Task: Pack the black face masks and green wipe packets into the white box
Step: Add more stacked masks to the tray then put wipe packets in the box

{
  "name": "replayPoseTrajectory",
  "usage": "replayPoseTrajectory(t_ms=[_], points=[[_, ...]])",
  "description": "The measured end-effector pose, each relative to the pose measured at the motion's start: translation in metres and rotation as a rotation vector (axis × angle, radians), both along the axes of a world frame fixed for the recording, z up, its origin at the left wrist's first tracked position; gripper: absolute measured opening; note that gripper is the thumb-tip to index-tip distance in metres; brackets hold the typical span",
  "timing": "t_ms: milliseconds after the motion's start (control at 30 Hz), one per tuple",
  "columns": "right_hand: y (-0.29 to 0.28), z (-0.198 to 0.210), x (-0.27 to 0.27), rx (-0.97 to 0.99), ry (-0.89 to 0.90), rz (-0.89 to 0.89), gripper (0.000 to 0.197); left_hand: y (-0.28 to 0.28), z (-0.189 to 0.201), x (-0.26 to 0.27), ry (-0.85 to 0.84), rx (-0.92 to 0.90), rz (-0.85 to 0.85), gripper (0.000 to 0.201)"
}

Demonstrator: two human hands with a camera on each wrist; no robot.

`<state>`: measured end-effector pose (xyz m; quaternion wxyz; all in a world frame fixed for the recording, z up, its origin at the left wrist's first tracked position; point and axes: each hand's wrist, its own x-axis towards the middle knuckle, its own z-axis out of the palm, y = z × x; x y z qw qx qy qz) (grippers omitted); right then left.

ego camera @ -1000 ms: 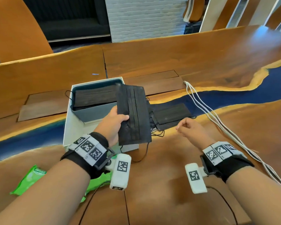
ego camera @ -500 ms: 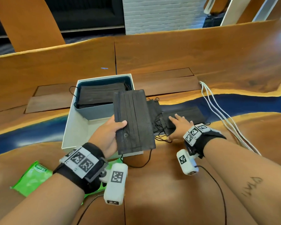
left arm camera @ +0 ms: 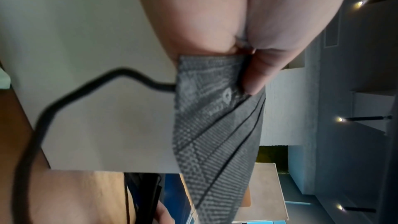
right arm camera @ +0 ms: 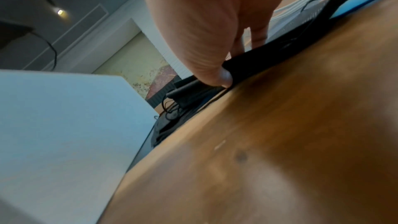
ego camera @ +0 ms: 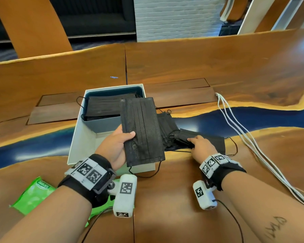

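Observation:
My left hand (ego camera: 120,143) grips a black face mask (ego camera: 142,130) by its long edge, thumb on top, above the front of the white box (ego camera: 81,144); the left wrist view shows the same mask (left arm camera: 217,135) under my thumb. Inside the box, a grey-blue inner tray (ego camera: 105,124) holds a stack of black masks (ego camera: 104,106). My right hand (ego camera: 197,146) pinches the near edge of a mask in the loose pile of black masks (ego camera: 170,128) on the table right of the box; my right thumb (right arm camera: 217,74) presses that dark edge. A green wipe packet (ego camera: 33,194) lies at the near left.
White cables (ego camera: 244,135) run diagonally across the table on the right. The wooden table (ego camera: 182,64) has a blue resin strip (ego camera: 253,116) across it. A second green packet (ego camera: 98,210) shows under my left wrist. Chairs stand beyond the far edge.
My right hand has reached forward from mid-air down to the loose mask pile and now pinches a mask edge. My left hand still holds its mask over the box.

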<state>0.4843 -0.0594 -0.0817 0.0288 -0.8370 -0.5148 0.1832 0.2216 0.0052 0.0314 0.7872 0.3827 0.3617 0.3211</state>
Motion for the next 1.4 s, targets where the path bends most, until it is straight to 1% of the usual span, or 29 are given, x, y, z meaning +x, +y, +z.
replayPoseTrajectory(t_ms=[67,133,233,300,367,467,500,600,633,733,833,900,933,1000,1033,1067,1133,1267,1333,1400], points=[[-0.007,0.002,0.003,0.068,0.117,-0.067,0.056,0.000,0.002,0.000,0.009,0.001,-0.021,0.041],[-0.016,0.005,0.007,0.094,0.151,-0.108,0.060,0.001,0.003,0.000,0.016,-0.004,-0.030,0.041],[-0.033,0.011,0.011,0.003,0.003,-0.071,0.068,0.000,0.003,0.000,0.016,-0.007,-0.027,0.041],[-0.045,0.012,0.010,-0.070,-0.046,-0.035,0.072,0.000,0.003,0.000,0.017,-0.002,-0.030,0.040],[-0.052,0.010,0.010,-0.104,-0.073,-0.024,0.070,0.000,0.003,0.000,0.027,0.001,-0.035,0.039],[-0.055,0.004,0.010,-0.056,-0.037,-0.091,0.055,0.001,0.004,0.000,0.041,0.002,-0.044,0.038],[-0.055,0.002,0.010,-0.026,0.015,-0.150,0.050,0.001,0.004,-0.001,0.045,-0.001,-0.046,0.038],[-0.054,0.000,0.010,0.121,0.250,-0.399,0.035,0.000,0.005,-0.001,0.060,-0.005,-0.048,0.038],[-0.053,0.004,0.009,0.155,0.297,-0.451,0.030,0.001,0.005,-0.001,0.065,-0.001,-0.051,0.038],[-0.051,0.023,0.009,0.269,0.360,-0.467,0.018,0.001,0.005,0.000,0.060,-0.001,-0.053,0.037],[-0.045,0.054,0.005,0.430,0.534,-0.442,0.014,0.001,0.004,0.000,0.039,-0.011,-0.053,0.035],[-0.040,0.076,-0.002,0.511,0.726,-0.442,0.014,0.001,0.004,-0.001,0.028,-0.020,-0.050,0.033],[-0.037,0.088,-0.008,0.555,0.865,-0.439,0.017,0.002,0.004,0.000,0.026,-0.027,-0.047,0.032],[-0.032,0.108,-0.022,0.619,1.198,-0.447,0.024,0.003,0.004,0.000,0.023,-0.045,-0.044,0.030],[-0.030,0.118,-0.029,0.616,1.359,-0.432,0.026,0.003,0.004,0.000,0.024,-0.056,-0.040,0.029],[-0.028,0.127,-0.038,0.604,1.476,-0.410,0.027,0.003,0.004,0.001,0.023,-0.067,-0.034,0.029],[-0.026,0.139,-0.053,0.565,1.614,-0.342,0.029,0.004,0.003,0.000,0.008,-0.090,-0.018,0.028],[-0.018,0.148,-0.076,0.446,1.726,-0.245,0.034,0.002,0.005,0.000,-0.018,-0.145,-0.003,0.031],[-0.013,0.151,-0.086,0.389,1.753,-0.198,0.034,0.000,0.008,0.001,-0.019,-0.180,-0.013,0.039],[-0.008,0.152,-0.094,0.357,1.748,-0.169,0.032,0.000,0.010,0.001,-0.017,-0.177,-0.026,0.047]])
